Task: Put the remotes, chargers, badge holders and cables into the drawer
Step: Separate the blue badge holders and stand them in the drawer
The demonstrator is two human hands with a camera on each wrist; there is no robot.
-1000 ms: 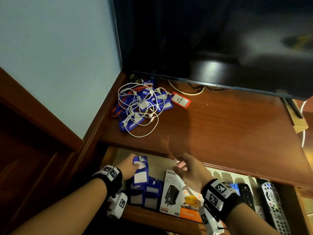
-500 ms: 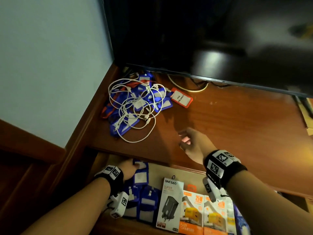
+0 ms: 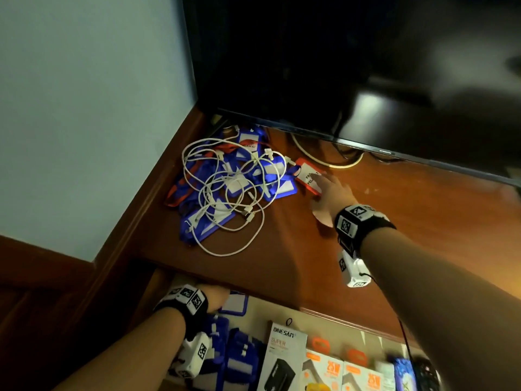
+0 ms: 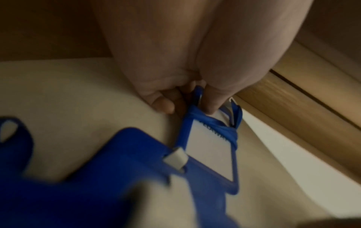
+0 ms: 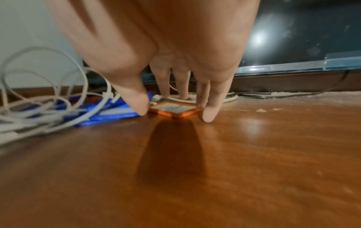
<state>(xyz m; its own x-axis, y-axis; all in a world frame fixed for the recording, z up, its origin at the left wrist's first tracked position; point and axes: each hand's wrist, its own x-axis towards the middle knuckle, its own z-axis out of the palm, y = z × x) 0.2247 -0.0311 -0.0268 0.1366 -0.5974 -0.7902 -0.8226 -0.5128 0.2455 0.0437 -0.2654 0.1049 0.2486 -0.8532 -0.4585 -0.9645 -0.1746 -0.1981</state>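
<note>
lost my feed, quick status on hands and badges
Right hand open, fingers spread over the orange badge holder, not yet gripped. Left hand pinching a blue badge holder in the drawer. White cables tangled over the remaining blue holders.

Blue badge holders [image 3: 242, 179], white cables [image 3: 225, 193], one orange holder [image 5: 173, 110].
</note>
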